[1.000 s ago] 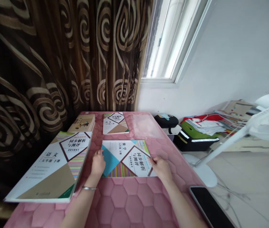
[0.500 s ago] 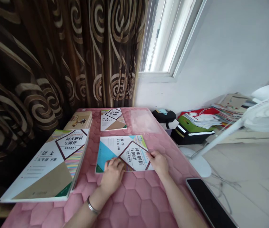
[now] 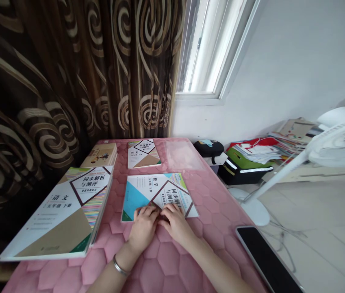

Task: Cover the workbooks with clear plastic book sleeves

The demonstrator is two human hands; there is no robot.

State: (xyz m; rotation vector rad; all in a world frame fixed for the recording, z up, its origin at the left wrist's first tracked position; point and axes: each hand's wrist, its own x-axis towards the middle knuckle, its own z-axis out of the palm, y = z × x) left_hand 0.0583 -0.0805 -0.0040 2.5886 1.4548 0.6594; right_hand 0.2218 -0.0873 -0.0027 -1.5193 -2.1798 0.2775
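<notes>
A workbook (image 3: 148, 191) with a white, blue and green cover lies on the pink padded tabletop (image 3: 172, 260), turned sideways to me. My left hand (image 3: 144, 228) has its fingers curled over the near edge of the workbook; a silver bangle circles that wrist. Right beside it, my right hand (image 3: 176, 226) bends its fingers over the same edge, thumb toward the left hand. Both hands are closed at the edge, nearly touching; what lies under the fingers is hidden.
At left lies a thick stack of workbooks (image 3: 59, 215), with tan books (image 3: 100, 154) behind. A smaller workbook (image 3: 144, 154) and a pale clear sheet (image 3: 183, 154) lie at the back. A phone (image 3: 266, 256) rests by the right edge. A white fan (image 3: 257, 209) stands beyond.
My right hand has let go of the workbook's right side and moved left along the near edge, up to my left hand. The left hand and the workbook stay in place.
</notes>
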